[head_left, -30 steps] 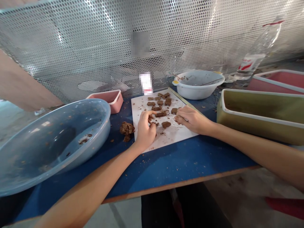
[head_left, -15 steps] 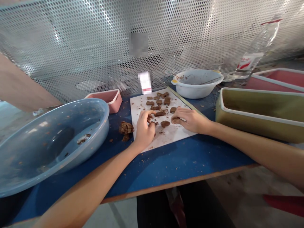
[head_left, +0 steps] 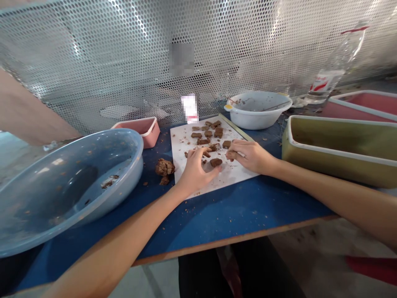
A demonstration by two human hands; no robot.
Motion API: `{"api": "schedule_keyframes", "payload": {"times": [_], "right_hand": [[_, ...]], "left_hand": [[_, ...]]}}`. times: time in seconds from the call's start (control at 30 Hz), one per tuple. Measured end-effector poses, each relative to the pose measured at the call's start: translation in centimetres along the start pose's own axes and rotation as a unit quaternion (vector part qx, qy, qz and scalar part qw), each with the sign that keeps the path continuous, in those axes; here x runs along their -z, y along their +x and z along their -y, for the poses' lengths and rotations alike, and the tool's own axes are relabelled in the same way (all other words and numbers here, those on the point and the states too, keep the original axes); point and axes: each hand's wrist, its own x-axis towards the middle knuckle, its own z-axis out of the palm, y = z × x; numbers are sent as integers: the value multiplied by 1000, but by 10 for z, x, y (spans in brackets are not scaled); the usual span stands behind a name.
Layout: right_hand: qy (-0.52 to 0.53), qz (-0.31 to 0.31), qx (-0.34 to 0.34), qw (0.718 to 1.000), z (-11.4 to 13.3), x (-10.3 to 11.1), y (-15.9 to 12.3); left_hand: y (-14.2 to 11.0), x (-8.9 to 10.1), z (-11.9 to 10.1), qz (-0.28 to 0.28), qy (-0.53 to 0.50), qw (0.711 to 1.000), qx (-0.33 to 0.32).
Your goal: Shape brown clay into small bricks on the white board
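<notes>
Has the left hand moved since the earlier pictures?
Yes: against the white sheet, the left hand has shifted right, toward the rounded brown lump.

A silver metal panel punched with small round holes forms the wall from ten o'clock to two, with whitish light glinting in streaks near eleven and one. Dim, indistinct shapes show through it. At nine o'clock a broad, smooth, pinkish-beige slanting post leans across the corner. A blue flat-topped table with a brown front edge spans the middle and runs down towards seven. Beneath it, a grey hard-looking floor shows at six, turning darker and browner towards four.
</notes>
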Motion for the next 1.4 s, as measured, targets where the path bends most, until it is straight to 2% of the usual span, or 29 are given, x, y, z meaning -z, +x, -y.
{"api": "schedule_keyframes", "payload": {"times": [0.1, 0.3, 0.53, 0.67, 0.93, 1.07, 1.4], "right_hand": [[-3, 8, -16, 1000, -1, 1, 0], [2, -36, -9, 999, -4, -1, 0], [3, -23, -4, 1000, -5, -2, -1], [7, -50, 4, 999, -3, -1, -1], [10, -34, -3, 999, 0, 0, 0], [3, -66, 2, 998, -3, -1, 0], [19, -51, 42, 998, 4, 1, 0]], "left_hand": [[1, -1, 2, 9, 15, 1000, -7], [1, -1, 4, 0, 25, 1000, -11], [1, -2, 5, 5, 37, 999, -6], [1, -2, 6, -3, 40, 999, -17], [2, -3, 9, -10, 43, 999, -25], [3, -3, 9, 8, 39, 999, -13], [1, -3, 7, 39, 26, 999, -8]]}}
